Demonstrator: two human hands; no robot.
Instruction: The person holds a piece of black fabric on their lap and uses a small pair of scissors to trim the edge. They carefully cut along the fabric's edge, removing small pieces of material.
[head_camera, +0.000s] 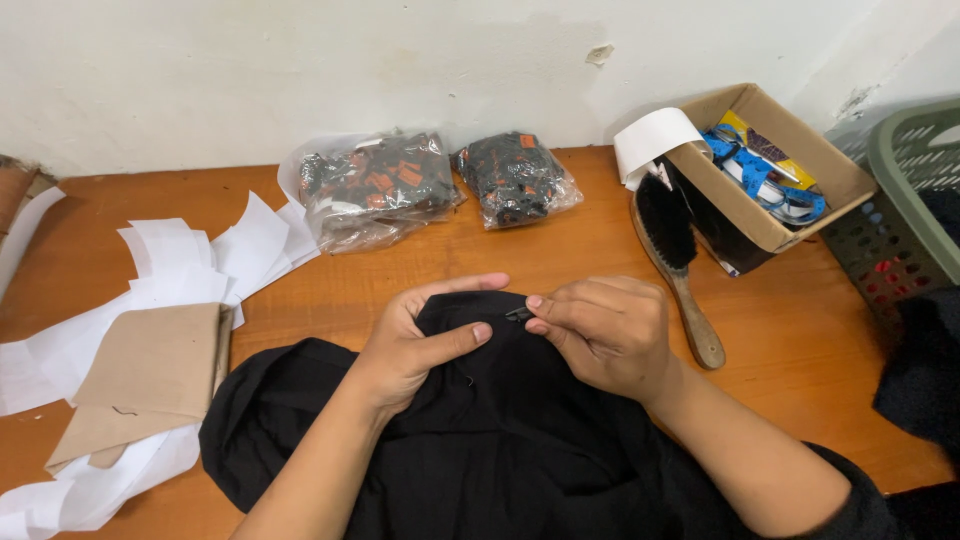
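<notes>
A black garment (500, 440) lies bunched on the wooden table (330, 290) in front of me. My left hand (420, 340) grips a raised fold of the cloth, thumb stretched across it. My right hand (605, 335) pinches a small dark metal tool (518, 314) at the top of that fold, its tip touching the fabric beside my left thumb. Both hands are close together, almost touching.
White paper pieces (190, 260) and a brown paper pattern (150, 375) lie at the left. Two clear bags of dark and orange items (385, 185) (515, 178) sit by the wall. A wooden brush (675, 265), a cardboard box (760, 175) and a green basket (915, 210) stand at the right.
</notes>
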